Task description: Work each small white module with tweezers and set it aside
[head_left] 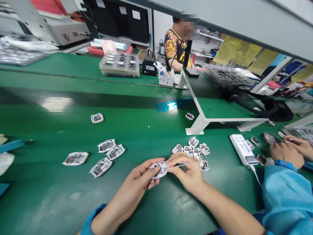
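Between thumb and fingers, my left hand [143,176] grips a small white watch housing [158,171] with electronic parts inside, held just above the green bench. My right hand [187,171] is closed on a pair of thin metal tweezers [182,164], their tips over the housing's right edge. What the tips touch is too small to tell. A cluster of similar housings [193,151] lies just beyond my right hand, one of them partly behind it. Several more housings [107,146] rest to the left of my left hand.
A white metal stand [199,125] carries a black headband-like device [256,101]. At right, a white power bank [241,148] with a cable lies near a co-worker's hands [288,151]. Stacked plastic trays [119,65] stand at the back. Another person [174,45] is across the bench.
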Tool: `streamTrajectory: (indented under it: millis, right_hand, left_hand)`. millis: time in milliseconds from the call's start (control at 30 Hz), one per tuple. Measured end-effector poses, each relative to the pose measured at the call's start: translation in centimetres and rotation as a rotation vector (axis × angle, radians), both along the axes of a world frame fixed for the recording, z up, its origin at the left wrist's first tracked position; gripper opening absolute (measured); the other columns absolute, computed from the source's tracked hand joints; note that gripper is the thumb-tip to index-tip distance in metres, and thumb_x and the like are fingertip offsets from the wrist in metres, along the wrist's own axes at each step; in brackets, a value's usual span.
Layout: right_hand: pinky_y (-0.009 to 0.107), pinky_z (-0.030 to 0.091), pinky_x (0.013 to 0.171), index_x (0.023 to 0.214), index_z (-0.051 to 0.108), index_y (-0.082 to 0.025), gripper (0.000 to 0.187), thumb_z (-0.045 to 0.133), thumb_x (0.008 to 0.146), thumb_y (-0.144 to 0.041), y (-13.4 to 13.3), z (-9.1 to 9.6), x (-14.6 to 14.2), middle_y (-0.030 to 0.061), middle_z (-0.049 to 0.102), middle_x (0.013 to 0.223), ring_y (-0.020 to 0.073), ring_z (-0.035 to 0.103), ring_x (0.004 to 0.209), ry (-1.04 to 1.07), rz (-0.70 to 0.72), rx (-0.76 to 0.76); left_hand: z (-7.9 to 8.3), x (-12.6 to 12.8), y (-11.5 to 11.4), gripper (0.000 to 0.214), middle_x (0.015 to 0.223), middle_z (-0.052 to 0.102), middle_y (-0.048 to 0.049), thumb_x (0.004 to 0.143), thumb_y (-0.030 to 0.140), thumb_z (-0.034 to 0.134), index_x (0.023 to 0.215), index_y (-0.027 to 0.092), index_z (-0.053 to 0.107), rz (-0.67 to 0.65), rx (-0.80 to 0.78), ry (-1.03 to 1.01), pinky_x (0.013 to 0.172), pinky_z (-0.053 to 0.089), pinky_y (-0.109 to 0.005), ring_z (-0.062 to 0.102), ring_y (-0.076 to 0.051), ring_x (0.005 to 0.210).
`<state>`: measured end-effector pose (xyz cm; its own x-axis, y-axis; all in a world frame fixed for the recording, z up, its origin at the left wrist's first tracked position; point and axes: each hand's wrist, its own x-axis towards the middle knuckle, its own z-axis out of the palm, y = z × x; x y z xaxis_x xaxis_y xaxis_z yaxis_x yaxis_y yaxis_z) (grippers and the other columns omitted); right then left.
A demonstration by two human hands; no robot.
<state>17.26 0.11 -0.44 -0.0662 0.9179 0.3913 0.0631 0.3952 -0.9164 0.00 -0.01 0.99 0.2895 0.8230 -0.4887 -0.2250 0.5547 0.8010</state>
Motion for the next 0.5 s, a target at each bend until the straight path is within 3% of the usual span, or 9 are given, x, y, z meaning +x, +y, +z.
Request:
streamTrajectory:
  millis: [267,500]
  right_hand:
    - [0.031,0.055,0.07,0.083,0.072,-0.021,0.006,0.073,0.081,-0.027,0.01,0.45,0.26,0.0021,0.075,0.077,0.0182,0.07,0.073,0.067,-0.048,-0.238]
    - [0.028,0.055,0.063,0.075,0.071,-0.02,0.014,0.079,0.072,-0.031,0.48,0.15,0.02,-0.0007,0.071,0.067,0.0165,0.067,0.063,0.209,-0.026,-0.385]
  left_hand:
    - [-0.13,0.0,0.07,0.037,0.073,0.068,-0.0016,0.068,0.041,0.078,0.099,0.02,0.074,-0.021,0.223,0.193,0.057,0.04,-0.027,0.053,-0.016,0.061]
    - [-0.21,-0.04,-0.02,0.038,0.074,0.071,-0.0032,0.067,0.042,0.077,0.099,0.021,0.074,-0.049,0.297,0.26,0.059,0.046,-0.029,0.057,-0.019,0.061]
